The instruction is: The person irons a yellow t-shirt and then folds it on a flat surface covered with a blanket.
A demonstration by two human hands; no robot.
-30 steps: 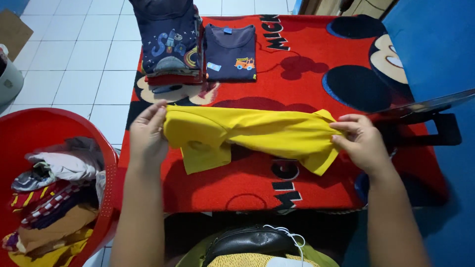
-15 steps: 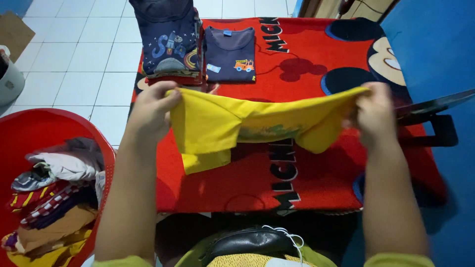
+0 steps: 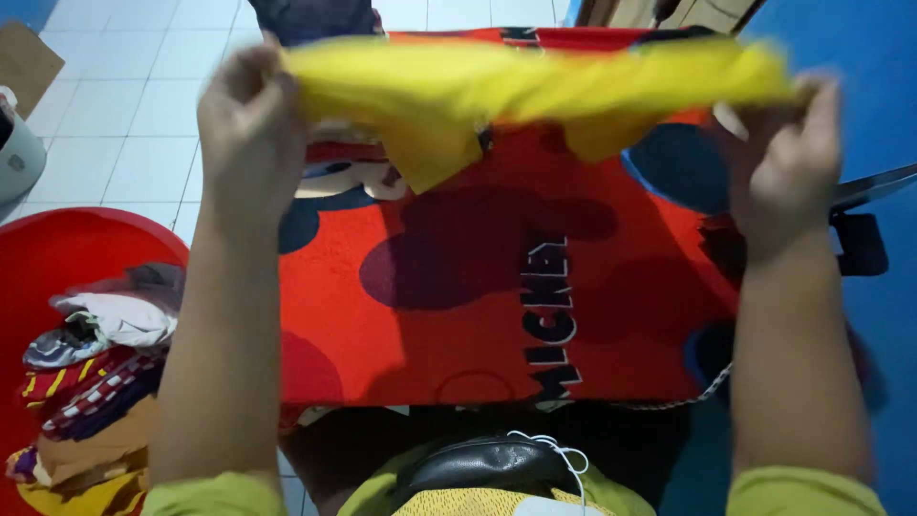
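Both hands now hold the yellow shirt (image 3: 535, 91) higher, well above the red mat (image 3: 458, 287). Left hand (image 3: 250, 134) pinches its 9 o'clock end, right hand (image 3: 788, 158) its 3 o'clock end; the shirt's long axis runs straight between them, sleeves dangling toward 6 o'clock.

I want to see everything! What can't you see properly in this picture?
- Head view: the yellow shirt is motion-blurred, so any print is unreadable.
- The folded dark clothes are mostly hidden behind the shirt.
- The left hand and right hand have blurred fingertips.
- The red basket is cut off by the left edge.
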